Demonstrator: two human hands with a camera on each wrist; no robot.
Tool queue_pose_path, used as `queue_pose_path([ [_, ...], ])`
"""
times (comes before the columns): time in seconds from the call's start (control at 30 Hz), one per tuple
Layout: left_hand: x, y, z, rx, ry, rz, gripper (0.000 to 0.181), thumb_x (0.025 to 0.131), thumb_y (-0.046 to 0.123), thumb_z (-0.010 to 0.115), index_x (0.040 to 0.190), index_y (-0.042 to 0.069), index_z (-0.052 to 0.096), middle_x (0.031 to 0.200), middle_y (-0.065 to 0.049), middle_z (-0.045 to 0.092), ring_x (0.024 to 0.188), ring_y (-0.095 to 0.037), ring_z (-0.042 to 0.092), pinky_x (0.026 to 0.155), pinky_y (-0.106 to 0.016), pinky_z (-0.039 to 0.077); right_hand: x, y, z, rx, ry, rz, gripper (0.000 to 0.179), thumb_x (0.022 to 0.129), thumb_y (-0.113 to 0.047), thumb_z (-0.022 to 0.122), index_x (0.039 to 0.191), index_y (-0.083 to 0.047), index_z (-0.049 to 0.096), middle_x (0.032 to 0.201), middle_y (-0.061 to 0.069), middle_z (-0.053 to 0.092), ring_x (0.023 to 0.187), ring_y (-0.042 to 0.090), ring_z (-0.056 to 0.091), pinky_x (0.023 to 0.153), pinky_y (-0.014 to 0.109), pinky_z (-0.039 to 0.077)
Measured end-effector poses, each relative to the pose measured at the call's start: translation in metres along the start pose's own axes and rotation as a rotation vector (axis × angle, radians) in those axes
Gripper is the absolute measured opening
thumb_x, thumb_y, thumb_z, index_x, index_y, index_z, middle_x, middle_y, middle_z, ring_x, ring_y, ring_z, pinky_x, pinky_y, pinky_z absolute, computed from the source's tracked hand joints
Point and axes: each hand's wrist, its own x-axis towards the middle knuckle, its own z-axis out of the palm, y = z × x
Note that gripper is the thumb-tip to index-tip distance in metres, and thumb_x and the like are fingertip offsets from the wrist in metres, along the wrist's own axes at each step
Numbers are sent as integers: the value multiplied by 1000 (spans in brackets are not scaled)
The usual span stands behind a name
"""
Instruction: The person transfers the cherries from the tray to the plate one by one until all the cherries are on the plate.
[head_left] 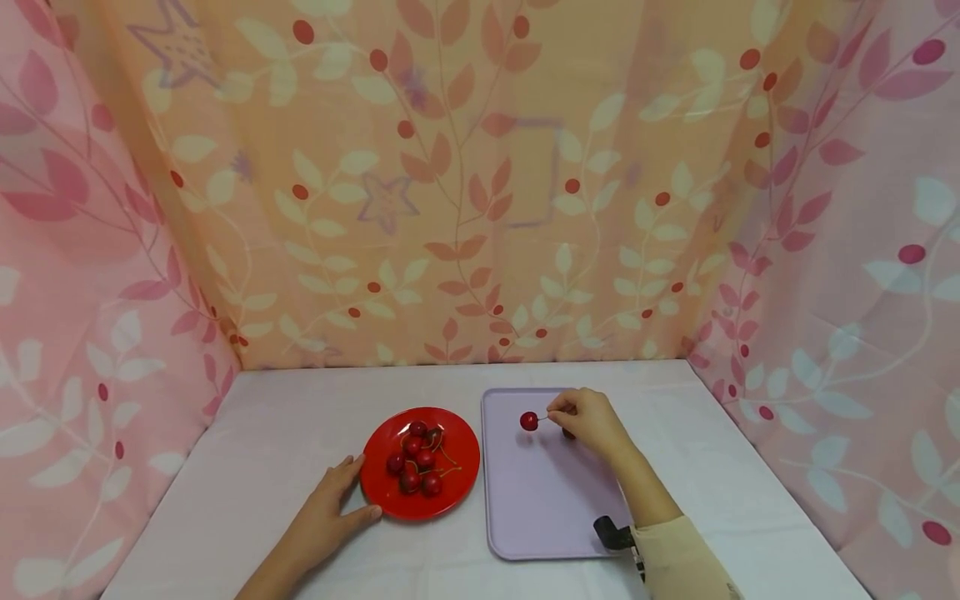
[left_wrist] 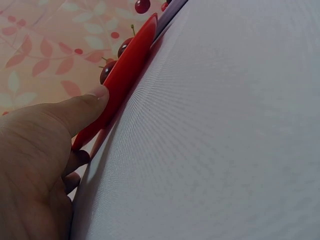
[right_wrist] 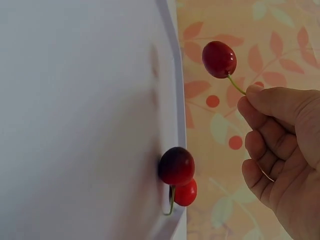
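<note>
My right hand (head_left: 592,421) pinches a cherry (head_left: 528,421) by its green stem, between thumb and forefinger, above the lilac tray (head_left: 525,533). Below that hand, two more cherries (right_wrist: 176,166) lie at the tray's far side in the right wrist view; in the head view the hand mostly covers them. A red plate (head_left: 457,496) with several stemmed cherries (head_left: 425,458) heaped on it sits to the left of the tray. My left hand (head_left: 327,508) holds the plate's left rim, the thumb (left_wrist: 95,100) against the near edge and the fingers round the side.
The white tabletop (head_left: 247,442) carries the plate and tray side by side. Floral curtains (head_left: 465,292) close off the back and both sides. A black device (head_left: 613,533) is strapped at the right wrist by the beige sleeve (head_left: 678,558), over the tray's near right corner.
</note>
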Motion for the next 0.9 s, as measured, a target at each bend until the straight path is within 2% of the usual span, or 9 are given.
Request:
queue_pose_path([
  [0.3,-1,2,-1,-1,8,10,102,81,59,79,161,16,34,165,-21,30,151,-56,15,117,-70,18,1,-20,9,10,6,-73,5,85,-17,84,85,-18,79,79,-9,69,79,12,59,71,30,50],
  [0.53,-1,1,-1,4,12,23,101,82,58,79,161,16,34,166,-20,30,152,-56,15,118,-70,18,4,-33,21,19,-2,-116,8,85,-15,83,83,-22,79,76,-12,69,77,8,60,74,30,49],
  [0.7,-1,1,-2,3,5,16,101,81,59,79,161,17,34,166,-20,29,152,-56,14,117,-71,17,5,-43,30,74,-43,-118,5,86,-16,83,86,-20,80,77,-13,69,77,8,60,75,31,48],
  [0.9,0,0,1,-4,10,11,102,80,60,79,161,18,34,166,-20,29,152,-55,15,117,-71,18,8,-53,41,108,-84,-156,4,86,-15,82,89,-18,80,79,-13,71,78,9,62,76,31,51],
])
